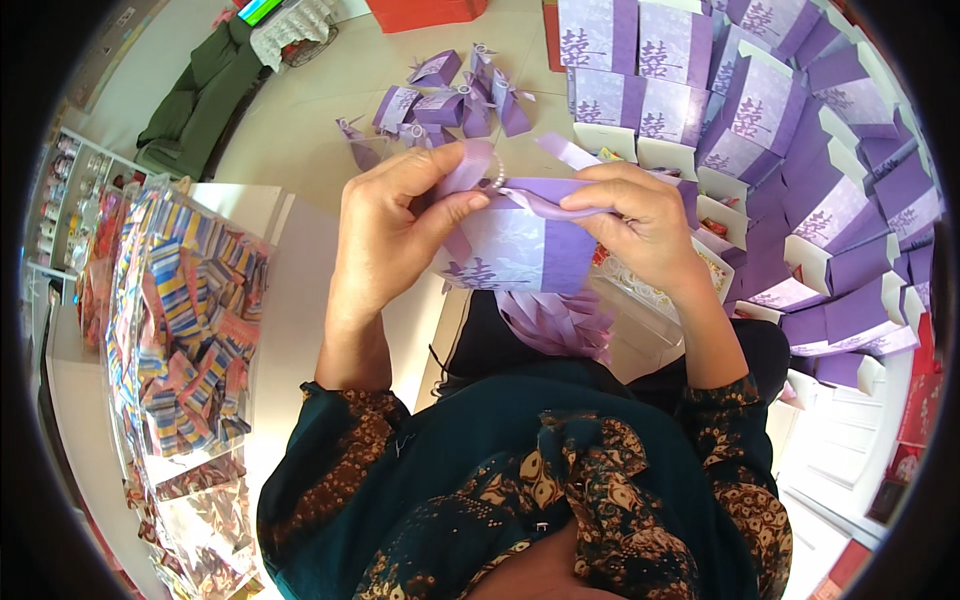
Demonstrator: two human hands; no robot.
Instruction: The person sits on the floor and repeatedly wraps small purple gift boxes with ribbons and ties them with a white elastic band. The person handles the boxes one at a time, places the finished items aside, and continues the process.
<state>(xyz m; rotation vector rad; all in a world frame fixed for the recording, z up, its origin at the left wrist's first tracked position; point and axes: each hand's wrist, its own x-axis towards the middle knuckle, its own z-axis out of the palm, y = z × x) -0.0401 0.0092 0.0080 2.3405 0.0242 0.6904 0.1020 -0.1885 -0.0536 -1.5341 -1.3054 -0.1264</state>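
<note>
A purple paper gift box [495, 244] with a pale patterned panel and a printed character hangs in front of me, between both hands. My left hand [397, 202] pinches a loop of lilac ribbon [471, 163] between thumb and forefinger. Close by its thumb tip, a ring of white pearl beads [498, 171] stands at the top of the box. Another stretch of the ribbon runs to the right, where my right hand [637, 214] grips it. One ribbon tail sticks up beyond that hand. Below the box, a bundle of loose lilac ribbons [559, 322] lies by my lap.
Stacked open purple boxes [750, 112] crowd the right side, some with wrapped sweets inside. Several closed, ribboned boxes [450, 105] lie on the tiled floor ahead. A clear bin of striped packets [199, 300] stands at left. Under my right hand is a clear tray of white rings [637, 289].
</note>
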